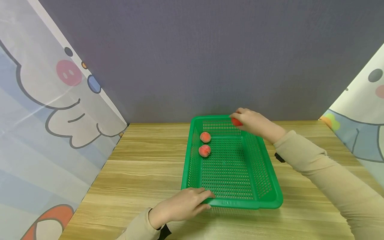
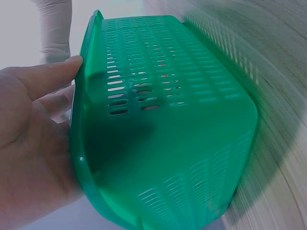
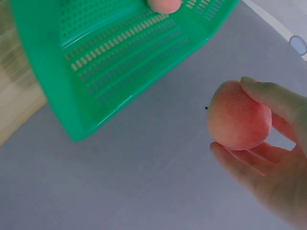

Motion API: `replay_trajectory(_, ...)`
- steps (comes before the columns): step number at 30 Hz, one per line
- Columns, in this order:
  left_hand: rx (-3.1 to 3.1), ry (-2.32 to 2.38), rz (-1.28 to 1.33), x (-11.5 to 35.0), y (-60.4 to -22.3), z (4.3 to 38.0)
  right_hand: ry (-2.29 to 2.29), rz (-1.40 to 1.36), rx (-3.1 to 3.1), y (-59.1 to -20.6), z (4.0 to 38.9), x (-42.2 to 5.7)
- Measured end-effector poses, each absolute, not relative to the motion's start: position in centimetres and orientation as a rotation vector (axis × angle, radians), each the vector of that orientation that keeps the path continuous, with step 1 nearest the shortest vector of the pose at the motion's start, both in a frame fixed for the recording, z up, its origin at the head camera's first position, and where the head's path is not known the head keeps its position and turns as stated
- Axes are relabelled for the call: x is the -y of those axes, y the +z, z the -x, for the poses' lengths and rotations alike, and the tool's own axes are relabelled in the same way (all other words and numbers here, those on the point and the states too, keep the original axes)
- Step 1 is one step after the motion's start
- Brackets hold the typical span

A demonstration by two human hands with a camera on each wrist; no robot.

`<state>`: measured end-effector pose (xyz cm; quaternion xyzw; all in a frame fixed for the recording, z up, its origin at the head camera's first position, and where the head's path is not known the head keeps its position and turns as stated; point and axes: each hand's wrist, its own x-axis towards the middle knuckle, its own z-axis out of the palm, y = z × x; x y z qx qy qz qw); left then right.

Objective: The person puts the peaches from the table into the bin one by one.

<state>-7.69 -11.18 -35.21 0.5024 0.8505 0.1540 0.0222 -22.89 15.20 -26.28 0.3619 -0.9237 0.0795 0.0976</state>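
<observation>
A green perforated plastic basket (image 1: 231,202) stands on the table, with two pink peaches (image 1: 205,137) (image 1: 204,151) lying along its left side. At its near left corner my left hand (image 1: 183,204) grips the rim; in the left wrist view the thumb (image 2: 60,74) lies on that rim. My right hand (image 1: 255,124) is raised above the basket's far right corner. Between its thumb and fingers it holds a reddish peach (image 3: 239,117) with a short dark stem, apart from the basket. Part of one peach (image 3: 165,5) inside the basket shows in the right wrist view.
The wooden table (image 1: 150,163) extends on both sides of the basket. A grey panel (image 1: 210,60) rises behind the table's far edge. Sheets printed with cartoon figures hang at the left (image 1: 60,133) and right (image 1: 366,133).
</observation>
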Motion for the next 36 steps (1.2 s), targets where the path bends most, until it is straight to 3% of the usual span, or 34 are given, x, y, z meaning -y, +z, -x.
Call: replay_trajectory(36,-2.620,0.485,-1.527,11.2,-35.2,7.7,0.425,-1.313,2.550,-30.4,21.0,-9.3)
